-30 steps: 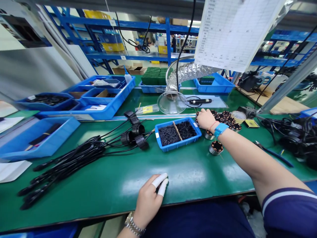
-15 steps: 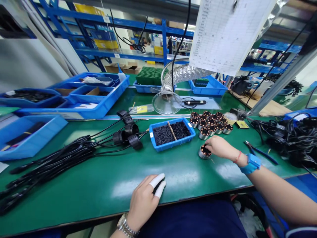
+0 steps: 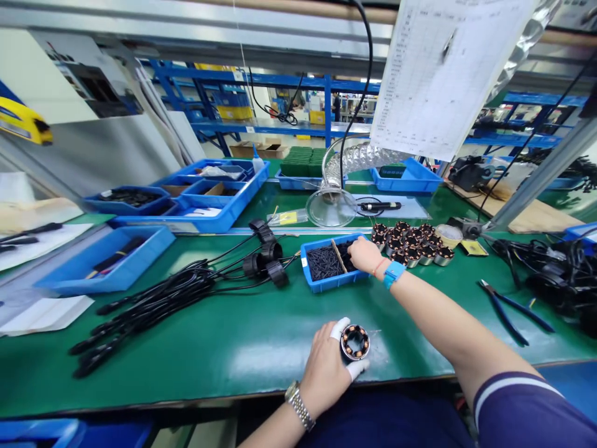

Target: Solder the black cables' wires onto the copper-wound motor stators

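Near the front edge of the bench, my left hand (image 3: 329, 364) grips a motor stator (image 3: 355, 342), a metal ring with copper windings. White covers sit on its thumb and a finger, which close around the ring. My right hand (image 3: 365, 254) reaches into the right compartment of a small blue bin (image 3: 326, 285). Its fingers are bent together among short black tube pieces (image 3: 344, 251); the fingertips are partly hidden, so what they pinch cannot be made out. More black pieces (image 3: 323, 264) fill the left compartment, beyond a thin divider. Several more stators (image 3: 413, 241) stand grouped right of the bin.
Black cables (image 3: 186, 292) with round black caps (image 3: 268, 252) lie on the left. Blue-handled cutters (image 3: 508, 308) and a black cable heap (image 3: 545, 267) are at the right. Behind the bin stand a clear fume hood (image 3: 331, 208) and a black pen-like tool (image 3: 380, 206).
One stator has come from near the group into my left hand at the front. My right hand has let go of it and moved left into the bin. The camera view has shifted.
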### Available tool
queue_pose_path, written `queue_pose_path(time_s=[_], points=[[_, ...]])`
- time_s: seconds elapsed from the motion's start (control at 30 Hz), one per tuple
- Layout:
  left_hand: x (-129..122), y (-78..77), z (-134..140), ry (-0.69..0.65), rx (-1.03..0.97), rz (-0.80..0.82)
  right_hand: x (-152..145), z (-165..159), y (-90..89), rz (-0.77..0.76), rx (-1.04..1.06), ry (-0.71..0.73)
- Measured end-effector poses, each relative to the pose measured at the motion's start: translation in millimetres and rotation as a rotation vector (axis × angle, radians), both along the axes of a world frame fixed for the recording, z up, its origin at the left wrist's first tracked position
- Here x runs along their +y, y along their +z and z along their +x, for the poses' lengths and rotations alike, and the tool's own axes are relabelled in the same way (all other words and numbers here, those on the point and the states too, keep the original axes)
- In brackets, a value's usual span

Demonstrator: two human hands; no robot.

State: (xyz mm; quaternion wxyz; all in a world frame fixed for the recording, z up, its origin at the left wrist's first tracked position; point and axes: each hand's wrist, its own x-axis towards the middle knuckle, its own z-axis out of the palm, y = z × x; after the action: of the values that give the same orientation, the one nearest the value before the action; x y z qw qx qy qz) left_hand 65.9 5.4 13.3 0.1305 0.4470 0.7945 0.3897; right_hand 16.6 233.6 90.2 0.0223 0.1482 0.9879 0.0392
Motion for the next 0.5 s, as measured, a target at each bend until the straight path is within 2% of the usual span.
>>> queue_pose_path(time_s=[0.17,0.33,0.5], points=[[-13,-3.3,-12,-0.057,-0.201,0.058,2,-4,-11.3,0.005,0.015,-0.030],[-9,-3.2,-7,0.009,-0.078,0.071,5,-1,-11.9,-0.051,0.104,-0.045],[-5,-1.5,-9,0.024,-0.053,0.043,2,12,1.8,-0.188,0.257,-0.055]])
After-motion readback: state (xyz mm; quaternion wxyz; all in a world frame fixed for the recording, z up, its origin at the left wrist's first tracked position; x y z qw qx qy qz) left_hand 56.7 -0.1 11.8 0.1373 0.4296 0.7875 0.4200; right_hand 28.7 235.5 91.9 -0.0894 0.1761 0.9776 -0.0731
